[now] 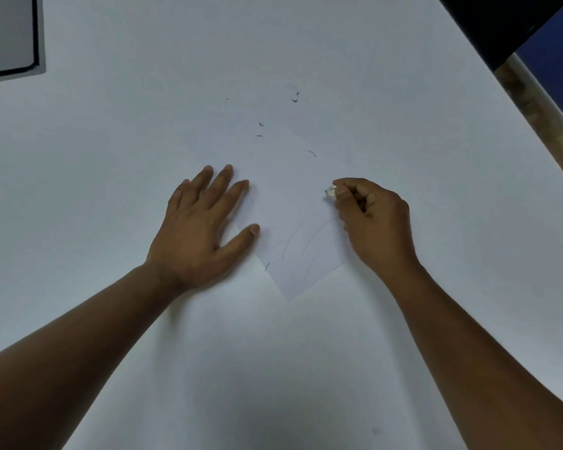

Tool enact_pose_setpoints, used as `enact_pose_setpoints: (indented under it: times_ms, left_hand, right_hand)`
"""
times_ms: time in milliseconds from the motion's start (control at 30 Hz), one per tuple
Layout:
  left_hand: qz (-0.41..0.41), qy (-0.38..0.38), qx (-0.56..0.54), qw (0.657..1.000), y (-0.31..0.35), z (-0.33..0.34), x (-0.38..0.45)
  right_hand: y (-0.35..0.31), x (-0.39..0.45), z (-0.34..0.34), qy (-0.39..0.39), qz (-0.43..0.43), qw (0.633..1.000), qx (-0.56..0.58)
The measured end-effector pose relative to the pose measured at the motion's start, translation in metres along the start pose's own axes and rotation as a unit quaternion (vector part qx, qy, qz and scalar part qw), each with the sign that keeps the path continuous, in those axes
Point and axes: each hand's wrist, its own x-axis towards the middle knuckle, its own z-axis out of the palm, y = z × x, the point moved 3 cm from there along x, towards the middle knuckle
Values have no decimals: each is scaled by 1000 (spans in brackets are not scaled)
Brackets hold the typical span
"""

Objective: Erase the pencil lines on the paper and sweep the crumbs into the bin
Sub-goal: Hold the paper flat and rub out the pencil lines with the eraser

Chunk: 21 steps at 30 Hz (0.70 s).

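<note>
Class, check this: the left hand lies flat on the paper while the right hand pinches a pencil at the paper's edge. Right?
Not quite. The right hand pinches a small white eraser, not a pencil; the head view shows it. The left hand does lie flat on the paper.

White table (111,157), speckled floor (533,105), dark blue wall (556,53)

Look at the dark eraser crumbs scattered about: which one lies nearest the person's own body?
The curved crumb at the paper's lower-left edge, just below the left hand's thumb. The other crumbs lie farther up, beyond both hands.
</note>
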Motion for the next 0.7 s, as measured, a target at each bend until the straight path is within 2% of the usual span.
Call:
enact_pose_setpoints:
  times_ms: [100, 233, 333, 400, 567, 633, 700]
  left_hand:
    - [26, 52, 7, 998, 16, 0, 12]
    - [87, -22, -3, 996, 56, 17, 44]
    - [94, -75, 16, 993, 71, 28, 58]
    - [94, -100, 66, 988, 71, 35, 58]
    - [100, -94, 98, 986, 70, 39, 54]
    - [97, -98, 99, 985, 72, 38, 54]
    - [93, -100, 98, 986, 72, 38, 54]
  right_hand:
    - [3, 3, -1, -3, 38, 999, 38]
    - [4, 7, -3, -19, 55, 998, 39]
    - [2, 8, -3, -24, 7, 999, -27]
    - [-1, 6, 0, -24, -40, 996, -75]
    - [-9, 0, 11, -44, -161, 968, -187]
    - [-6, 6, 2, -13, -161, 960, -229]
    - [3, 20, -17, 42, -124, 964, -232]
